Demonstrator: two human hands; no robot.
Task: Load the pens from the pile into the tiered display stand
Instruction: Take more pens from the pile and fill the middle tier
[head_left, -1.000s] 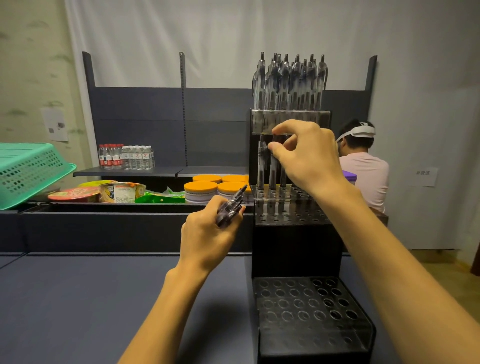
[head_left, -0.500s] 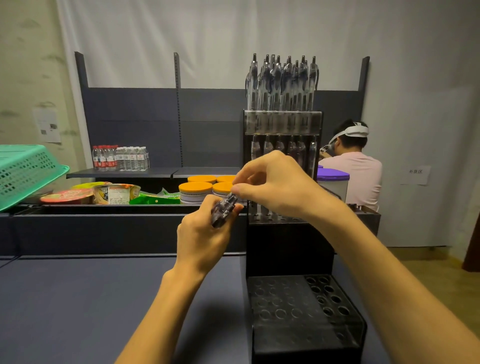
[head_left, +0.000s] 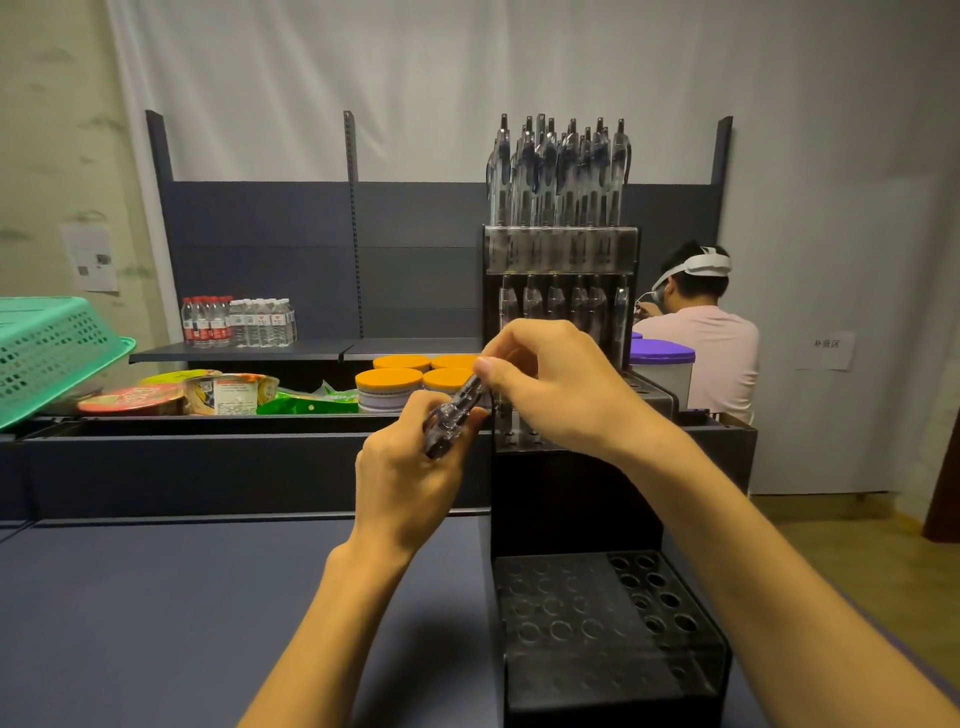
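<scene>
Green basket (head_left: 49, 348), water bottles (head_left: 238, 322), 4 orange-lidded jars (head_left: 415, 376) behind.

I seem to be working in a mock shop set up in a curtained room: beyond my fingers (head_left: 524, 358) stand dark retail shelving (head_left: 322, 249) stocked with water bottles (head_left: 239, 322), snack packs (head_left: 234, 395) and orange-lidded tubs (head_left: 389, 387), plus a pen-filled display stand (head_left: 561, 249).

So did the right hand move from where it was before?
Yes. The right hand came down from the display stand's middle tier to the pens held by the left hand.
</scene>
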